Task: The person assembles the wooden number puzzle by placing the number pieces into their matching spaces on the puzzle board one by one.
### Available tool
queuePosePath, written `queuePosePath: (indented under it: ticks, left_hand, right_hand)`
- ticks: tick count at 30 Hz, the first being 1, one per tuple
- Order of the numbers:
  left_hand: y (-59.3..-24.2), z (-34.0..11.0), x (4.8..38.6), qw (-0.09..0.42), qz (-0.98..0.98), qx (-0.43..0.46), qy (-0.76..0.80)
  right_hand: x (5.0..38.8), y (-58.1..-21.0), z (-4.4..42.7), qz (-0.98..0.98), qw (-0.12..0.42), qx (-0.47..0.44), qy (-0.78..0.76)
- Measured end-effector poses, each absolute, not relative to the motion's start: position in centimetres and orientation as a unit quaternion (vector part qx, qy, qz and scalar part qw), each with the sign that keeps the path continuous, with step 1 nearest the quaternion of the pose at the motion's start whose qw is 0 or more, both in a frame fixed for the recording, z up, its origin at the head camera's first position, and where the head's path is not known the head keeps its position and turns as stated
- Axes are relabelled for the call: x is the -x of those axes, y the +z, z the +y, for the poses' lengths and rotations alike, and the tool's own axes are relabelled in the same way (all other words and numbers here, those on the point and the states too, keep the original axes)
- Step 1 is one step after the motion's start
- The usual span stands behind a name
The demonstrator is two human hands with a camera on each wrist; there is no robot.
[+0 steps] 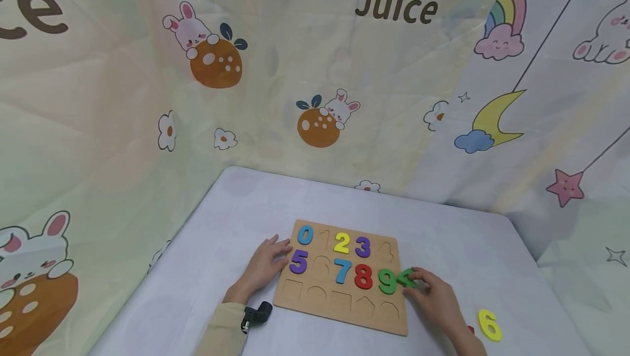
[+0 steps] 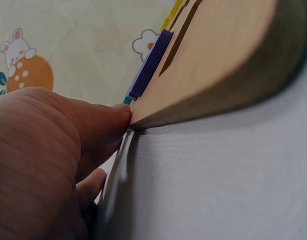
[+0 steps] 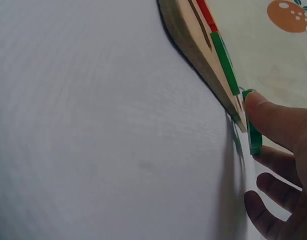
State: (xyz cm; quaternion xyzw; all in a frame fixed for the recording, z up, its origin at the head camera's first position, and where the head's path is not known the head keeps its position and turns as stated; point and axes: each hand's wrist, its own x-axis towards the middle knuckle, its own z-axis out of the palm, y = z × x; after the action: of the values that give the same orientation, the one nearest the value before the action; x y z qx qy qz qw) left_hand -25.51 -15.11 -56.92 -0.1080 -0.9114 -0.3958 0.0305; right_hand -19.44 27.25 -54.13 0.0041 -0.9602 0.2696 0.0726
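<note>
A wooden number puzzle board [image 1: 339,285] lies flat on the table, with several coloured number pieces seated in it. My left hand [image 1: 266,263] rests at the board's left edge, beside the purple 5 [image 1: 298,262]. Its thumb [image 2: 106,122] touches the board's edge in the left wrist view, with fingers fairly straight. My right hand [image 1: 435,296] pinches a green number piece [image 1: 406,278] between thumb and fingers, just off the board's right edge near the green 9 [image 1: 387,281]. Fingers partly cover this piece, which looks like a 4. The right wrist view shows the green piece [image 3: 253,131] edge-on, raised above the table.
A yellow 6 [image 1: 489,325] lies on the table at the right, beside a red piece [image 1: 471,330] mostly hidden by my right wrist. The outlines for 1, 4 and 6 hold no pieces, nor does the bottom row. A printed cloth [image 1: 275,181] hangs behind the table.
</note>
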Motion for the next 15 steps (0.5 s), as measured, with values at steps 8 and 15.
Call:
queuePosePath:
  ticks: [8, 15]
  left_hand:
    - [-56.8, -15.2, 25.5, 0.037, -0.910, 0.119, -0.395]
    - [-56.9, -15.2, 25.6, 0.036, -0.911, 0.121, -0.393]
  right_hand:
    - [20.4, -53.9, 26.4, -0.960, 0.054, 0.007, 0.275]
    - [21.3, -54.1, 25.9, -0.960, 0.073, -0.011, 0.269]
